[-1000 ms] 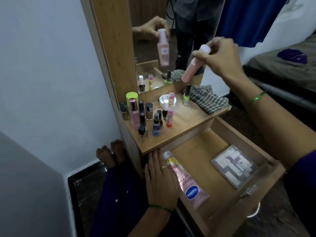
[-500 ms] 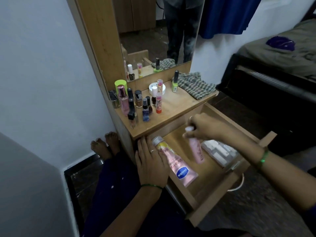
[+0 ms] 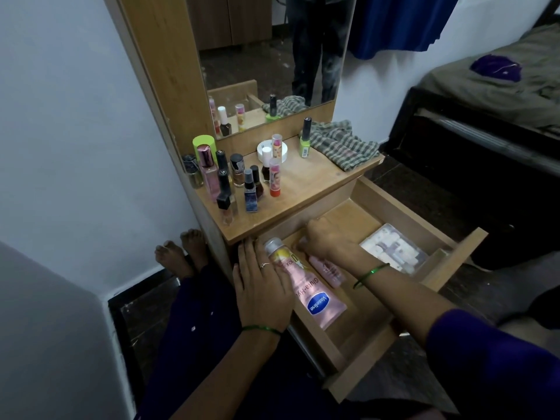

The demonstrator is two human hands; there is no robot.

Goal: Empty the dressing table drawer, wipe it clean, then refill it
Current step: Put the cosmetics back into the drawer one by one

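Note:
The wooden drawer (image 3: pixel 403 204) of the dressing table stands pulled out. Inside it lie a pink Vaseline tube (image 3: pixel 315 295), a small pink bottle (image 3: pixel 328 269) and a clear plastic box (image 3: pixel 394 248) of small items. My right hand (image 3: pixel 325 241) is down in the drawer, fingers closed on the top end of the small pink bottle, which lies beside the tube. My left hand (image 3: pixel 263 286) rests flat on the drawer's left edge, touching the tube's side. Several nail polish and perfume bottles (image 3: pixel 239 180) stand on the tabletop (image 3: pixel 315 183).
A checked cloth (image 3: pixel 342 144) lies at the tabletop's right back corner, below the mirror (image 3: pixel 272 56). A white round jar (image 3: pixel 271 151) and a green bottle (image 3: pixel 305 137) stand near it. A bed (image 3: pixel 491 86) is at the right. My feet (image 3: pixel 178 250) are by the wall.
My right hand has brought the small pink bottle down from in front of the mirror into the drawer and laid it beside the Vaseline tube. My left hand has stayed on the drawer edge.

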